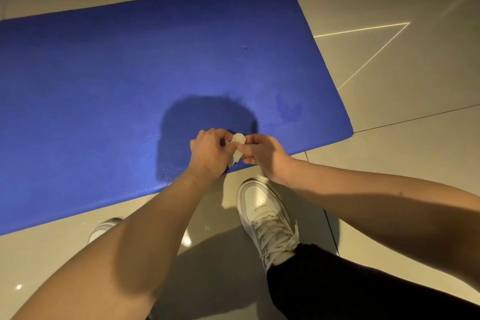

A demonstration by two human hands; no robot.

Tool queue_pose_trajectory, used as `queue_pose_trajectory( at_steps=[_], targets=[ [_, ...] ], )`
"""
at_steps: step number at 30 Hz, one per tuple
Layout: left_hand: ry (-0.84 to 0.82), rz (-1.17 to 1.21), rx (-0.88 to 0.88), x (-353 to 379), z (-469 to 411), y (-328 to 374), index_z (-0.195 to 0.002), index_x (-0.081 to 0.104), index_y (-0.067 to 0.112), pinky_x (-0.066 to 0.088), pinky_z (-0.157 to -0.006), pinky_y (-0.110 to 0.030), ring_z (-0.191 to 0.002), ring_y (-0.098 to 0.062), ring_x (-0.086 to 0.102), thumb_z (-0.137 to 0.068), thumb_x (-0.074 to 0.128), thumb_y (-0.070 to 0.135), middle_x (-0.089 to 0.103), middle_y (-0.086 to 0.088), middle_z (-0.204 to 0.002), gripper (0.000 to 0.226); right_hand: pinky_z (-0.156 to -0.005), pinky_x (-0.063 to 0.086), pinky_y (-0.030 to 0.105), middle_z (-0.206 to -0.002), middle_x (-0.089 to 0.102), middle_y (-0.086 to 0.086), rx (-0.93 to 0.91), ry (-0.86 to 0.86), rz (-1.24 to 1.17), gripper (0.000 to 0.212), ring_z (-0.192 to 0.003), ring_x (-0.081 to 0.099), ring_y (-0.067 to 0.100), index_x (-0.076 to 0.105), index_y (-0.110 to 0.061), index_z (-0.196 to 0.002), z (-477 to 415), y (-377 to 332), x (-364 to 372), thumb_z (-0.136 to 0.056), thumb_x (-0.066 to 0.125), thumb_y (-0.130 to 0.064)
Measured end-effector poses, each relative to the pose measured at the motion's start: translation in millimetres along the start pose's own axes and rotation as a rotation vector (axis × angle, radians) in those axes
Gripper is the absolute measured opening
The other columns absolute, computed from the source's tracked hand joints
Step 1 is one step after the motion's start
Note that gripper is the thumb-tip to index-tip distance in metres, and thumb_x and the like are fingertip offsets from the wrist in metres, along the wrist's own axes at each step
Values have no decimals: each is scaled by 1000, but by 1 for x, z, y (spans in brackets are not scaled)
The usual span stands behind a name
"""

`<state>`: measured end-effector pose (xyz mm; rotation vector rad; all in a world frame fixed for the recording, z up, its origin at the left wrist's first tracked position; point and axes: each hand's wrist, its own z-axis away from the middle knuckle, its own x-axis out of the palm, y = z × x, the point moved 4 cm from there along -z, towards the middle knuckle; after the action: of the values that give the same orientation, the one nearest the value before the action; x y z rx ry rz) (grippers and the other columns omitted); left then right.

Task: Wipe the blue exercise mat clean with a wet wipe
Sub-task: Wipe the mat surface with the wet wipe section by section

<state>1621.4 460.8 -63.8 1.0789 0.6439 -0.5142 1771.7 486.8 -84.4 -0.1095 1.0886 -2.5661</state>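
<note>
The blue exercise mat (pixel 117 86) lies flat on the tiled floor (pixel 402 138). At its near edge, toward the right end, the left hand (pixel 209 153) curls its fingers on a small crumpled wet wipe (pixel 238 141) — the right hand (pixel 267 157) pinches the same wipe from the other side. A white shoe (pixel 265 213) stands just off that edge. A darker damp patch (pixel 288 109) marks the mat near its right edge.

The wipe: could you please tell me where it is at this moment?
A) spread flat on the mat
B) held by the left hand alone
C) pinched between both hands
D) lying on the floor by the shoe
C: the left hand and the right hand both pinch the wipe, by the near edge of the mat.
</note>
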Motion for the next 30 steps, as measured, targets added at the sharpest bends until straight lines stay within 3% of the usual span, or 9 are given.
queue_pose_trajectory(
  at_steps=[4, 10, 13, 16, 19, 22, 25, 27, 30],
  targets=[
    [-26, 66, -103, 1, -2, -5, -83, 64, 29, 40, -97, -38, -97, -22, 60, -94, 64, 44, 69, 7, -86, 19, -60, 50, 22, -93, 70, 12, -14, 67, 119, 11, -72, 63, 18, 67, -10, -107, -1, -2, -11, -97, 64, -7],
    [-101, 109, -157, 12, -4, 6, -77, 57, 26, 48, -98, -48, -89, -24, 62, -94, 65, 41, 64, 6, -80, 24, -57, 54, 32, -76, 67, 10, -115, 181, 137, 7, -58, 61, 19, 68, -6, -97, -6, -1, -35, -92, 72, -10],
    [-124, 77, -149, 19, -9, 17, -79, 58, 28, 47, -99, -47, -89, -22, 62, -95, 65, 39, 63, 9, -79, 20, -75, 60, 45, -82, 70, 11, -175, 298, 310, 8, -73, 68, 26, 63, -15, -88, -14, 2, -55, -91, 70, -15],
    [-129, 67, -135, 22, -12, 25, -97, 62, 28, 44, -103, -44, -92, -20, 61, -96, 63, 31, 60, 13, -81, 3, -82, 54, 43, -86, 64, 2, -218, 380, 521, 4, -85, 64, 27, 59, -14, -96, -17, 1, -71, -96, 62, -17],
    [-95, 11, -108, 19, -12, 27, -114, 64, 24, 42, -102, -40, -101, -23, 61, -97, 59, 26, 63, 9, -90, 17, -80, 48, 40, -105, 59, 4, -254, 438, 660, 17, -96, 58, 29, 54, -12, -112, -12, -1, -72, -97, 58, -20],
    [-49, -64, -94, 13, -12, 20, -122, 64, 23, 39, -99, -40, -111, -26, 58, -96, 62, 27, 68, 1, -111, 27, -88, 48, 43, -122, 53, 10, -533, 514, 950, 31, -108, 49, 30, 58, -10, -121, 1, -4, -59, -91, 63, -17],
    [-16, -185, -77, 6, -12, 9, -130, 62, 22, 38, -99, -43, -122, -30, 50, -96, 62, 29, 60, -5, -129, 35, -100, 46, 47, -142, 46, 12, -726, 305, 1026, 49, -127, 42, 33, 54, -12, -137, 6, 9, -36, -91, 60, -25],
    [-11, -270, -74, 3, -10, 2, -135, 58, 22, 36, -101, -45, -128, -32, 42, -96, 61, 29, 53, -7, -137, 39, -115, 35, 47, -160, 30, 15, -688, 169, 1263, 59, -149, 23, 37, 42, -16, -151, 2, 27, -20, -99, 41, -44],
    [-8, -354, -73, 2, -9, -9, -139, 51, 21, 34, -105, -47, -133, -32, 35, -94, 62, 30, 44, -6, -146, 47, -125, 14, 49, -169, 11, 13, -571, 40, 1376, 78, -155, -8, 39, 30, -16, -159, -1, 45, -11, -98, 15, -61]
  ],
)
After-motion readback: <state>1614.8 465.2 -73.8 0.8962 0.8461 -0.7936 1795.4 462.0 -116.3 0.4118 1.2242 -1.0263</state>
